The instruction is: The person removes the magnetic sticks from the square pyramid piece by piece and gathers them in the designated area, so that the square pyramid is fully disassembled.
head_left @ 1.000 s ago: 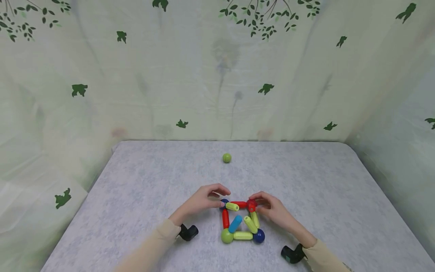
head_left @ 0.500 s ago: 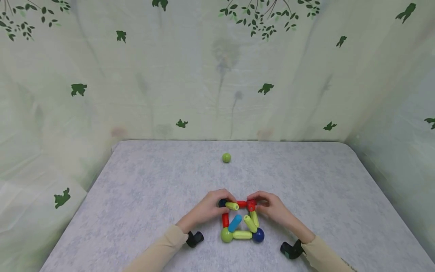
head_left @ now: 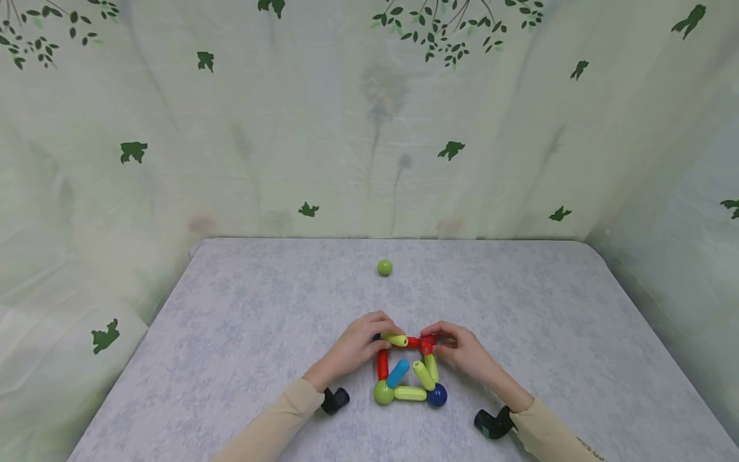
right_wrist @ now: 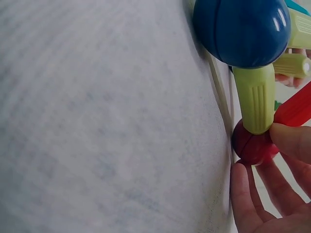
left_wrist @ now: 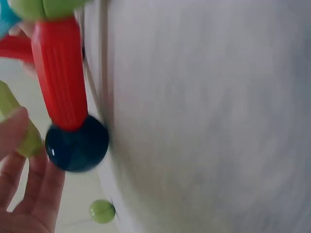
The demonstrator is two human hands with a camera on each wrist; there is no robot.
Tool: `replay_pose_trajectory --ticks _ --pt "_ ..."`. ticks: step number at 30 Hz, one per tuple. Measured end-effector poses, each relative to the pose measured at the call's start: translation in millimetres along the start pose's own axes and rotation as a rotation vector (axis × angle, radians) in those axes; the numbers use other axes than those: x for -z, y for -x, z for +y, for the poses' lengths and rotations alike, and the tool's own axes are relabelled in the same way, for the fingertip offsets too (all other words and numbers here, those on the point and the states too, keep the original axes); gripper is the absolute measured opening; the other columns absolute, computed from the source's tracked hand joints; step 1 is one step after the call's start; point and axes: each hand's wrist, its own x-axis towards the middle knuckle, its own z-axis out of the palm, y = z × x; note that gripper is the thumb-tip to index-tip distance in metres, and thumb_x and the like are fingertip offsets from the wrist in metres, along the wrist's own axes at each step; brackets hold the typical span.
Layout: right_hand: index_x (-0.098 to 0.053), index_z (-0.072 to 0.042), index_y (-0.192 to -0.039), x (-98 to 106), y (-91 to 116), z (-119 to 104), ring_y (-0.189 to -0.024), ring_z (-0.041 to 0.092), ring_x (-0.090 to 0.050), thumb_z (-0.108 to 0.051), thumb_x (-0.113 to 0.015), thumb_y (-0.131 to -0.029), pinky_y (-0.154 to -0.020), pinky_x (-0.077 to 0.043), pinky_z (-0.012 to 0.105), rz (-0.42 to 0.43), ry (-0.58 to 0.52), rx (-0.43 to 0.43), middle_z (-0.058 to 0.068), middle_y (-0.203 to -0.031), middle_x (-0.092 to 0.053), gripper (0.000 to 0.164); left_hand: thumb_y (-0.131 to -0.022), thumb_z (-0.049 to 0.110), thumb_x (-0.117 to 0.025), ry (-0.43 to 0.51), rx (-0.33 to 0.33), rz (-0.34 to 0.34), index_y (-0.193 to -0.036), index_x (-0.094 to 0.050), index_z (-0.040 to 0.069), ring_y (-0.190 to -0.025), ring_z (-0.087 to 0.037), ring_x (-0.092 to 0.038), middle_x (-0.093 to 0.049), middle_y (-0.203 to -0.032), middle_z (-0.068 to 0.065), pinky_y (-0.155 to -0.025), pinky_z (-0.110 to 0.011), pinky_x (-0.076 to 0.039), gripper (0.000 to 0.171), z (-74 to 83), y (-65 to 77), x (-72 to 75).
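Observation:
A four-sided frame of magnetic building rods and balls lies on the table. My left hand point(head_left: 356, 341) pinches a yellow-green rod point(head_left: 396, 339) at the far left corner, its thumb and fingers on either side. That rod adjoins the dark blue ball point(left_wrist: 77, 145), which a red rod point(left_wrist: 60, 73) joins to the near-left green ball point(head_left: 383, 392). With thumb and fingers, my right hand point(head_left: 466, 351) grips the red ball point(right_wrist: 250, 143) at the far right corner. At the near right sits another blue ball point(head_left: 437, 394). A blue rod point(head_left: 398, 373) and a yellow-green rod point(head_left: 423, 376) stick up from the near corners.
A loose green ball point(head_left: 385, 267) lies farther back on the grey table point(head_left: 277, 289). A printed cloth point(head_left: 335, 128) hangs behind the table. Black wrist cameras point(head_left: 336, 400) sit below both wrists.
My left hand has moved right from the blue ball onto the yellow-green rod and now pinches it. The frame has slid slightly away from me. My right hand stays at the red ball.

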Motion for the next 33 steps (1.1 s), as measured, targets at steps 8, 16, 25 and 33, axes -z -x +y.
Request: replay_pose_trajectory --ticks 8,16,25,33 --pt "-0.061 0.006 -0.114 1.7 5.6 -22.1 -0.105 0.036 -0.057 0.008 -0.055 -0.089 -0.086 -0.048 0.043 -0.009 -0.013 -0.015 0.019 -0.111 -0.063 0.026 -0.088 0.002 -0.068 0.034 0.048 0.013 -0.117 -0.066 0.012 -0.101 -0.010 -0.058 -0.064 -0.111 0.003 -0.088 -0.033 -0.048 0.031 1.5 -0.3 7.6" --pt "-0.061 0.005 -0.114 0.8 4.8 -20.6 -0.105 0.035 -0.057 0.008 -0.056 -0.088 -0.087 -0.048 0.046 0.004 -0.012 -0.036 0.017 -0.111 -0.063 0.026 -0.084 -0.001 -0.071 0.066 0.082 0.068 -0.110 -0.067 0.012 -0.095 -0.010 -0.059 -0.064 -0.105 0.005 -0.080 -0.029 -0.051 0.029 -11.4 4.7 19.8" --pt "-0.061 0.005 -0.114 0.9 5.0 -21.7 -0.105 0.036 -0.057 0.008 -0.056 -0.089 -0.087 -0.048 0.047 0.002 -0.011 -0.032 0.018 -0.112 -0.062 0.025 -0.081 -0.006 -0.070 0.014 0.244 0.218 -0.105 -0.070 0.005 -0.089 -0.018 -0.059 -0.064 -0.098 -0.002 -0.078 -0.031 -0.052 0.026 -35.6 6.9 51.5" --pt "-0.061 0.005 -0.113 0.8 5.2 -19.4 -0.105 0.036 -0.057 0.010 -0.055 -0.089 -0.087 -0.048 0.046 -0.005 -0.017 -0.022 0.018 -0.112 -0.062 0.026 -0.082 -0.005 -0.070 -0.072 0.336 0.256 -0.104 -0.070 0.002 -0.088 -0.024 -0.060 -0.064 -0.099 -0.009 -0.076 -0.034 -0.052 0.024 -63.0 9.9 79.2"
